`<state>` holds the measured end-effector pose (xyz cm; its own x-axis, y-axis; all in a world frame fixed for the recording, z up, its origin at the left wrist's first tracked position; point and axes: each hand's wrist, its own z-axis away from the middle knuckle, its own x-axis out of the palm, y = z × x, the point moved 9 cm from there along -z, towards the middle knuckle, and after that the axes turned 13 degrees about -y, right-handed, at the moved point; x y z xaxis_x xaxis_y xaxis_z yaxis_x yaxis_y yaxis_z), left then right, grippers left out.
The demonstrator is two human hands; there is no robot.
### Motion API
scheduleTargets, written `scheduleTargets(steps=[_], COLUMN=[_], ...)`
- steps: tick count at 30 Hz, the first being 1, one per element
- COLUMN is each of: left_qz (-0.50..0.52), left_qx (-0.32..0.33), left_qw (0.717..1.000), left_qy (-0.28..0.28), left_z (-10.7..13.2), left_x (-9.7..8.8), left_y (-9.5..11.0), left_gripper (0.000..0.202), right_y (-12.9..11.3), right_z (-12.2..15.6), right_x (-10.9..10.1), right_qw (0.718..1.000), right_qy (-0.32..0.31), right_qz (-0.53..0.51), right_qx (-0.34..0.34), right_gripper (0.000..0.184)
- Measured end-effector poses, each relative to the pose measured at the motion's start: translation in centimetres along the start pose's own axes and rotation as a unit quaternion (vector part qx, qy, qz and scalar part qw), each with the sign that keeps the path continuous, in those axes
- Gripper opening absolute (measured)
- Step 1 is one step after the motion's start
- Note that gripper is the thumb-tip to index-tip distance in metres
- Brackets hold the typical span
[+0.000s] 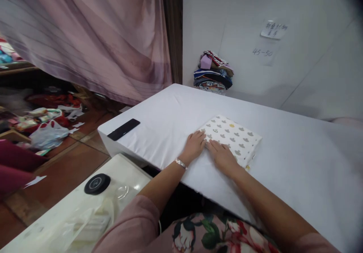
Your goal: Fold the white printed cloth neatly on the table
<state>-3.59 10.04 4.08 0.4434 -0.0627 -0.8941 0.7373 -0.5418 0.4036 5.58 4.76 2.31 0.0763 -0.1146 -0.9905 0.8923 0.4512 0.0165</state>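
A folded white cloth [227, 132] with a grey cloud-like print and a few yellow marks lies flat on the white-covered table [295, 162]. My left hand [195, 145], with a silver bracelet at its wrist, rests on the near left corner of the cloth, palm down and fingers stretched out. Close beside it, my right hand [222, 156] lies flat along the cloth's near edge, fingers extended. Neither hand grips the fabric. The underside of the cloth is hidden.
A black phone [124, 129] lies at the table's left corner. Folded fabrics [213, 73] are stacked against the wall at the back. A lower white surface [65, 204] at the left holds a black round object [97, 184] and plastic bags. A pink curtain [121, 37] hangs behind.
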Motion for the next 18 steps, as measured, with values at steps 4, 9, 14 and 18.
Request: scheduleTargets(steps=[4, 9, 14, 18], left_qz=[0.007, 0.016, -0.013, -0.073], left_qx=[-0.026, -0.046, -0.033, 0.006], left_qw=[0.999, 0.998, 0.999, 0.997], left_qy=[-0.028, -0.033, -0.014, -0.022], left_z=[-0.1, 0.0, -1.5, -3.4], left_x=[1.0, 0.8, -0.5, 0.3], left_y=[-0.8, -0.9, 1.1, 2.5], left_gripper=[0.034, 0.033, 0.032, 0.038], right_y=[1.4, 5.2, 5.7, 5.3], right_z=[2.2, 7.2, 8.9, 8.4], right_x=[-0.6, 0.7, 2.4, 2.4], right_qw=[0.998, 0.996, 0.995, 0.992], right_qy=[-0.016, 0.018, 0.074, 0.107], right_qz=[-0.058, -0.080, -0.055, -0.058], right_qx=[-0.013, 0.026, 0.029, 0.034], right_gripper=[0.064, 0.054, 0.057, 0.056])
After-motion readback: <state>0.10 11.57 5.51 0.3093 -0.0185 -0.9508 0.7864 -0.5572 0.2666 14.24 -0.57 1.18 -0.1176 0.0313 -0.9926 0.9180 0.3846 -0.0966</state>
